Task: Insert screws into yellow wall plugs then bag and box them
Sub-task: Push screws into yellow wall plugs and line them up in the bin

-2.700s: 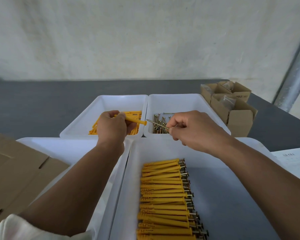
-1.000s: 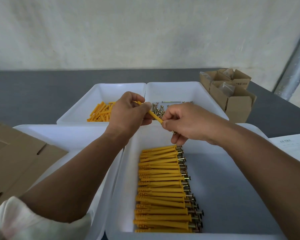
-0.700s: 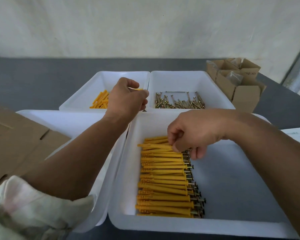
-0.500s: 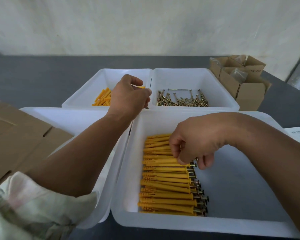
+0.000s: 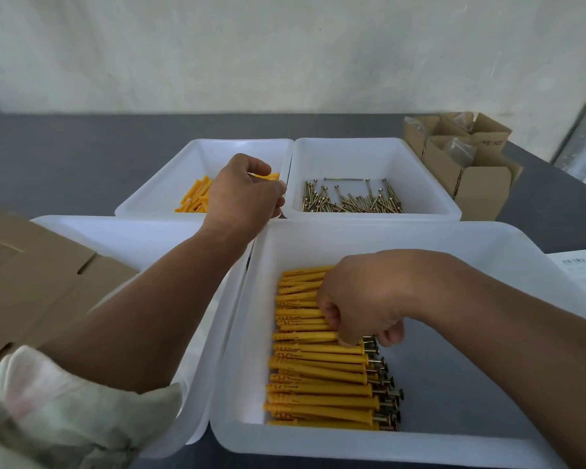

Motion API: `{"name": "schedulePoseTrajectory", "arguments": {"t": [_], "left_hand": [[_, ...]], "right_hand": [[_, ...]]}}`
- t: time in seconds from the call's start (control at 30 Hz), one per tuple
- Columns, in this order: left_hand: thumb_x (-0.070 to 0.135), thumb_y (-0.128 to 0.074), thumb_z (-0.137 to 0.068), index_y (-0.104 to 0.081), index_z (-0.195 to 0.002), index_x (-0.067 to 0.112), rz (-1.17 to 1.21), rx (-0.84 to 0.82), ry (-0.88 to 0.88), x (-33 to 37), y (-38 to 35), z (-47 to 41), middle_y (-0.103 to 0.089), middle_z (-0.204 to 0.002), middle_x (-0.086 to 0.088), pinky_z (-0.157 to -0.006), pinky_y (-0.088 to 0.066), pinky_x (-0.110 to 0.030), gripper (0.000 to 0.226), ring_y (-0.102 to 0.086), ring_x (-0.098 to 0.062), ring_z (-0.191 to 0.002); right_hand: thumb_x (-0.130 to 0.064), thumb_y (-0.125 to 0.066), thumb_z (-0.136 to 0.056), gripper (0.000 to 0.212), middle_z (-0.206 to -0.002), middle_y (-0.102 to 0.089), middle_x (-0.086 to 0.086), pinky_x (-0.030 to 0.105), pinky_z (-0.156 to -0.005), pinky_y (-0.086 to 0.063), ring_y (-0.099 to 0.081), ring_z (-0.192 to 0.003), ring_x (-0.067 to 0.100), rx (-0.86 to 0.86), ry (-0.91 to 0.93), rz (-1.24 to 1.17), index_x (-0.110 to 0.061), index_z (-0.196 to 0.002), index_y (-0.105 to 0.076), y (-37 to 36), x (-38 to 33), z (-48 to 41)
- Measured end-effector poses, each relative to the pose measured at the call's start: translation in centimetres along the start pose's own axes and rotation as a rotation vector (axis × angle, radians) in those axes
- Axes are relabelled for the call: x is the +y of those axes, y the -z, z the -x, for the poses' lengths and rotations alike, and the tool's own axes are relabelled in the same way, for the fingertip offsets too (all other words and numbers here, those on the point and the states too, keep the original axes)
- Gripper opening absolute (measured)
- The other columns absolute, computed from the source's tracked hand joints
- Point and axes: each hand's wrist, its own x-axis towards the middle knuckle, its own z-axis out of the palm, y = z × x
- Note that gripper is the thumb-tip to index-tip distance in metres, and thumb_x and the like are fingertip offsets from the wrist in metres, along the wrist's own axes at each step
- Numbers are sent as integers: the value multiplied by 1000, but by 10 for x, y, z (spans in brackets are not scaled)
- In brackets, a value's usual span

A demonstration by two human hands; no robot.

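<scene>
Handling: assembled plugs (image 5: 318, 377) light, stiff plastic, slick, apt to roll; pinch mid-shaft or by the screw head
Right hand (image 5: 359, 309): fingers curled, pinching one of them atop the row, lower centre of frame
Left hand (image 5: 244, 194): curled over loose plugs (image 5: 193, 198), upper centre; cannot tell if holding any
Edges: raised tray rim (image 5: 352, 448) all round; screws (image 5: 349, 203) just right of left hand
Room: bare tray floor right of the row

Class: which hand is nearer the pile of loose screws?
Left. The left hand is just left of the loose screws, over the plug tray; the right hand touches assembled plugs in the near tray.
</scene>
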Motion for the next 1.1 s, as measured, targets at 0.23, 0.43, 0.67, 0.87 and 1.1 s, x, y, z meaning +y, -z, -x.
{"name": "schedulePoseTrajectory", "arguments": {"t": [0.23,0.43,0.67,0.87,1.1], "left_hand": [[9,-64,-84,-57,-102,18,-32,50,4,-4,4,-5,-69,-89,-7,-76,-60,-35,22,-69,-18,-77],[15,-61,-84,-58,-108,21,-324,132,-95,-17,11,-16,-65,-91,8,-76,-48,-31,25,-60,-15,-91],[23,-56,-85,-59,-115,19,-765,84,-82,-34,16,-27,-60,-111,-6,-82,-39,-34,30,-54,-29,-105],[26,-46,-90,-59,-98,21,-861,43,-86,-38,14,-28,-55,-88,2,-75,-34,-33,16,-47,-24,-83],[25,-41,-91,-60,-96,22,-917,25,-98,-40,14,-29,-47,-73,7,-72,-32,-33,20,-46,-24,-77]], "right_hand": [[-27,-68,-89,26,-83,-75,13,30,-64,-59,-65,-54,20,15,-13,-40,-7,-106,-66,-2,3,-4],[-34,-66,-91,31,-75,-71,10,27,-59,-56,-65,-57,21,50,14,-54,-7,-105,-68,0,6,-5],[-38,-57,-93,18,-87,-66,-8,20,-62,-43,-61,-84,9,537,54,-150,-24,-92,-69,23,28,9],[-22,-50,-94,17,-90,-65,-11,27,-65,-43,-58,-89,14,943,-163,-437,-25,-89,-66,30,64,-12],[-18,-54,-90,5,-88,-60,-1,28,-56,-36,-58,-84,21,869,-433,-458,-18,-88,-59,23,115,-60]]}}
